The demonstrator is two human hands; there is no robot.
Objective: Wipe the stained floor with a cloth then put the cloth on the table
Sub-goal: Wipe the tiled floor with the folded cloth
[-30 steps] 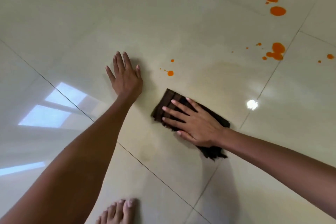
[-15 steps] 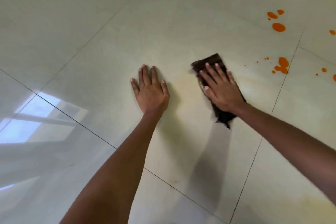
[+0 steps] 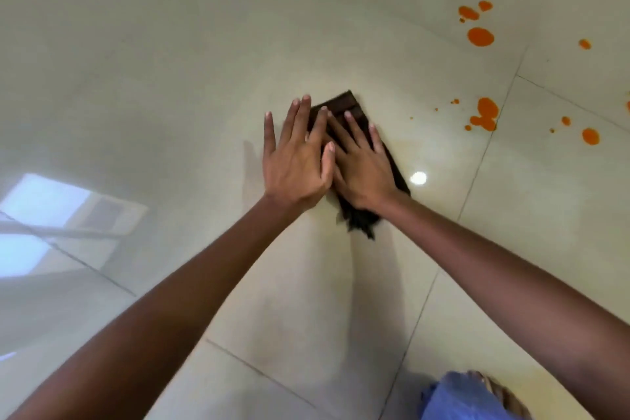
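Observation:
A dark brown cloth (image 3: 342,105) lies on the glossy cream tiled floor (image 3: 170,78). My right hand (image 3: 363,164) presses flat on it, fingers spread, covering its middle. My left hand (image 3: 296,155) lies flat beside the right hand, touching it, with its fingertips over the cloth's left edge. Orange stains dot the floor to the right: a cluster far up (image 3: 480,36), a blotch near the grout line (image 3: 485,113) and spots beyond it (image 3: 590,136). A faint yellowish smear (image 3: 419,147) shows just right of the cloth. No table is in view.
Blue fabric (image 3: 456,397) and part of a foot (image 3: 501,392) show at the bottom right edge. A window reflection (image 3: 51,215) and a lamp glare (image 3: 418,177) shine on the tiles. Grout lines cross the floor.
My left hand has moved right from the bare floor and now rests against the right hand at the cloth's edge. The small orange spots near my left hand a second ago are gone.

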